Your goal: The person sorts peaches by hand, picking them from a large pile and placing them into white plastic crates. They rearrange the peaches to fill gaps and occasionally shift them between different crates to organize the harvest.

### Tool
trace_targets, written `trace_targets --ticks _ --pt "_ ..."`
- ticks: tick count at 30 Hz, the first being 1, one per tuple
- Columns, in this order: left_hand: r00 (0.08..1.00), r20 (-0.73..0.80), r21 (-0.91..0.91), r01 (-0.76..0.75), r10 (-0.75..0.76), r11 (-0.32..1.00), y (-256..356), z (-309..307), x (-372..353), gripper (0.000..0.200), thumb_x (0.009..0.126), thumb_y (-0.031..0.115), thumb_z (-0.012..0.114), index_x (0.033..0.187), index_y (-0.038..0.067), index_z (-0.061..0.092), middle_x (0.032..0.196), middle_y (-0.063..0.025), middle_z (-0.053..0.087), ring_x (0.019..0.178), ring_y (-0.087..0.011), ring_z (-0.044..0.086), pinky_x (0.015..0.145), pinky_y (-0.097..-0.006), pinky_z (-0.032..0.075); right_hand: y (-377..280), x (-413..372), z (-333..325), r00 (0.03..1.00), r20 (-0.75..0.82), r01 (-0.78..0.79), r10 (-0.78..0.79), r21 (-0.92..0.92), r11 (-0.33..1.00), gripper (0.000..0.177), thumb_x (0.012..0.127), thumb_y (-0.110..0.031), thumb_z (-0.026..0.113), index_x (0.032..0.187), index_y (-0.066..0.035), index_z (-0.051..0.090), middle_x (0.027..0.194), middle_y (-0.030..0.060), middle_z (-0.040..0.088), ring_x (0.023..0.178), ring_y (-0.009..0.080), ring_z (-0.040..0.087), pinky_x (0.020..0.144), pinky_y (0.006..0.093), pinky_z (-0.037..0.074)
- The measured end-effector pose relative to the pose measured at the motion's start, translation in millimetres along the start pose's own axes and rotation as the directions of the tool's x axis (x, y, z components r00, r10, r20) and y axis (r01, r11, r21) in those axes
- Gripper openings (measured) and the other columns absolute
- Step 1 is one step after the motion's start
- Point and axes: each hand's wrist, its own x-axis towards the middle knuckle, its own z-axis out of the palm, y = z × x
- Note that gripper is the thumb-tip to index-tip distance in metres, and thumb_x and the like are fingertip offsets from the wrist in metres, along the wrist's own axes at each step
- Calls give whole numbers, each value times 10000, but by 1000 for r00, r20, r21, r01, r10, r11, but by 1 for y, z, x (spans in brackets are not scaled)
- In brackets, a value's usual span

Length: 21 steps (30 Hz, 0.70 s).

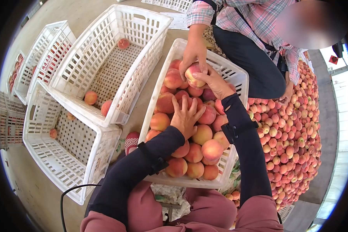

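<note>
A white slatted crate [146, 131] full of red and yellow peaches stands in front of my knees. My left hand [186, 118] rests on the peaches in its middle, fingers spread and bent over the fruit. Near the crate's far end, my right hand [214, 82] has its thumb and fingers on a peach [195, 75]. A co-worker's hand [194, 52] holds the same peach from the far side. Dark sleeves cover both my forearms. Which peach, if any, lies beneath my left palm is hidden.
To the left, a large white crate [121, 98] holds a few peaches, and a lower crate [62, 170] holds a peach near its side. More crates stand behind. A big heap of peaches [290, 143] lies at the right, beside the seated co-worker [243, 58].
</note>
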Motion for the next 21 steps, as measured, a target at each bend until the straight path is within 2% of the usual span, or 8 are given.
trace_targets --ticks 2,4,5,7,9,12,16,21 --pt "1000 -3 9 -2 2 1000 -1 -3 0 828 816 543 648 1525 243 341 1519 -150 362 1388 -459 322 1077 -765 181 2 -14 -11 998 16 66 -65 -97 993 602 807 -260 769 1309 -7 552 1213 110 610 1047 168 613 854 319 540" --pt "1000 8 14 6 -6 1000 -1 -5 1 832 816 546 647 1527 243 340 1520 -148 362 1389 -459 320 1077 -764 182 25 -27 -34 1000 29 13 0 -456 890 645 775 -298 756 1320 -31 536 1188 160 630 1069 228 633 888 351 519" --pt "1000 29 18 6 -6 1000 0 -5 1 835 815 550 646 1529 243 338 1522 -145 362 1391 -458 319 1076 -763 184 24 -34 -37 1000 30 13 1 -460 888 645 775 -298 756 1320 -31 536 1188 160 630 1069 228 633 888 351 519" --pt "1000 25 17 2 -2 1000 0 -3 1 838 816 552 644 1531 243 336 1524 -142 362 1392 -457 317 1076 -762 185 34 -46 -48 980 -15 -139 199 -769 624 682 769 -403 709 1332 -70 520 1193 218 625 1087 321 643 917 389 507" --pt "1000 24 21 -9 9 1000 0 -2 2 840 817 555 642 1533 244 333 1525 -140 363 1393 -456 316 1077 -761 186 40 -52 -49 968 -9 -167 252 -774 610 693 803 -487 655 1351 -91 502 1238 237 596 1128 383 612 973 426 478" --pt "1000 30 29 -4 3 1000 -1 -3 1 843 820 561 637 1539 246 327 1529 -135 362 1396 -455 314 1076 -758 190 48 -58 -36 994 40 67 -100 -956 287 661 862 -516 621 1357 -91 517 1271 203 577 1158 373 574 1002 469 455" --pt "999 32 25 -10 9 1000 -2 -1 1 845 824 560 633 1542 242 323 1528 -135 363 1397 -453 314 1076 -754 191 46 -64 -38 995 24 58 -96 -930 363 649 855 -506 629 1340 -86 530 1245 206 597 1142 379 583 987 490 459" --pt "1000 19 24 -12 12 1000 -2 -1 2 838 826 564 627 1539 237 332 1528 -134 363 1398 -451 315 1079 -752 186 55 -62 -23 990 -130 -114 -51 -964 242 602 851 -474 636 1290 -71 547 1164 191 646 1132 349 601 979 470 456"
